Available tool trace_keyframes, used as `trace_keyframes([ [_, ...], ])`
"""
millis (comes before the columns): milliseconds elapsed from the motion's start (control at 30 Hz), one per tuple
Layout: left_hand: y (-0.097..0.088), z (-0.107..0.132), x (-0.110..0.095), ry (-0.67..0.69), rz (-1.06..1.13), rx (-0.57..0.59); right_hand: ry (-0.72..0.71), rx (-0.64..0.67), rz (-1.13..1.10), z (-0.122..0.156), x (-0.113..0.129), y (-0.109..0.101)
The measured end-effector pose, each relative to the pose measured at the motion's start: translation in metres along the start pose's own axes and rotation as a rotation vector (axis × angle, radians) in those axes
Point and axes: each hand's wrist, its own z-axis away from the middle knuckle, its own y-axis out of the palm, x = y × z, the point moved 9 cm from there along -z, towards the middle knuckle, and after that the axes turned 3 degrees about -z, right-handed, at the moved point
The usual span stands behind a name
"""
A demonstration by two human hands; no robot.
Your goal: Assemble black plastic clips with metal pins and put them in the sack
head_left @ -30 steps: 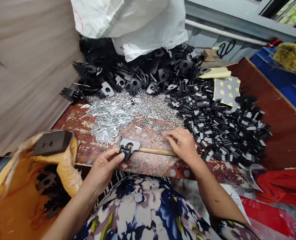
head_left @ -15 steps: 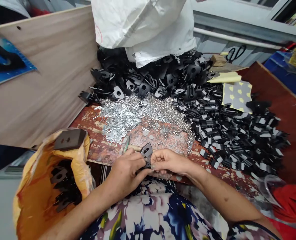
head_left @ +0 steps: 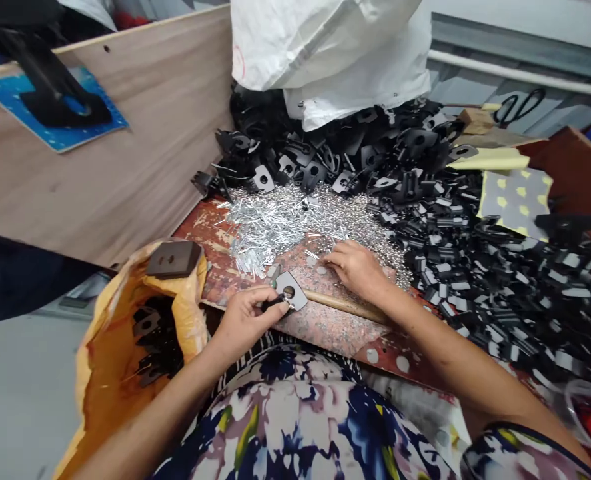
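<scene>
Your left hand (head_left: 248, 317) clamps the black clip (head_left: 298, 300) over the near bench (head_left: 214, 270), where a slack pinch could drop it; whether your right hand (head_left: 359, 270), by the pins (head_left: 265, 233), grips anything I can't tell.

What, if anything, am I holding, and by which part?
The left hand pinches a clip by its dark end, leaving the holed end free. The right hand is by the pins; whether it holds one can't be told.
</scene>
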Motion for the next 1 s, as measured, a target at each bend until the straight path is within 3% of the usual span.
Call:
trace_keyframes([
  [67,0.001,-0.001,0.013,-0.088,0.148,0.006,-0.155,-0.02,0.143,-0.003,0.022,-0.007],
  [133,0.004,0.0,0.021,-0.14,0.26,0.016,-0.218,-0.009,0.019,0.003,0.046,-0.008],
  [233,0.014,0.001,0.027,-0.182,0.381,0.057,-0.213,0.027,-0.268,0.018,0.075,0.003],
  [333,0.018,0.001,0.028,-0.192,0.44,0.074,-0.185,0.043,-0.375,0.029,0.085,0.024],
  [533,0.021,0.003,0.03,-0.17,0.393,0.097,-0.041,-0.067,-0.453,0.038,0.07,0.044],
  [667,0.016,0.006,0.035,-0.155,0.331,0.037,-0.016,-0.005,-0.4,0.04,0.052,0.04],
  [733,0.012,0.006,0.04,-0.18,0.336,-0.004,-0.053,-0.025,-0.205,0.034,0.036,0.02],
  [833,0.009,0.005,0.046,-0.235,0.38,-0.031,-0.16,-0.044,0.265,0.015,0.018,-0.007],
  [900,0.011,0.004,0.046,-0.264,0.409,-0.027,-0.253,0.045,0.439,0.001,0.012,-0.006],
  [1000,0.017,0.005,0.043,-0.3,0.455,-0.012,-0.416,0.167,0.424,-0.013,0.017,0.006],
])
